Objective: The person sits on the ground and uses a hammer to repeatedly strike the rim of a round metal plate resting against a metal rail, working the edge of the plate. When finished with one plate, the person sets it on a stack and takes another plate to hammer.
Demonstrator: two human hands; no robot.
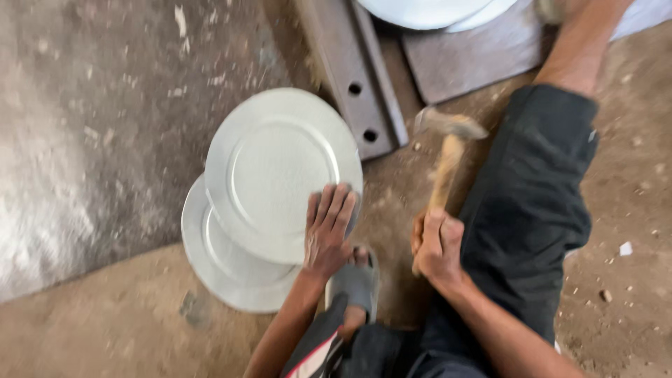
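My left hand (327,227) lies flat on the near right rim of a round silver metal plate (276,168). That plate rests tilted on a second metal plate (217,269) below it. My right hand (437,245) grips the wooden handle of a hammer (448,150). The blurred metal head of the hammer points away from me, to the right of the plates. My foot in a grey sandal (355,283) sits just under the left hand.
A steel bar with two holes (350,70) lies beyond the plates. More pale plates (427,10) rest on a metal sheet (476,59) at the top. My leg in dark trousers (528,203) stretches out at right over dusty ground with small stones.
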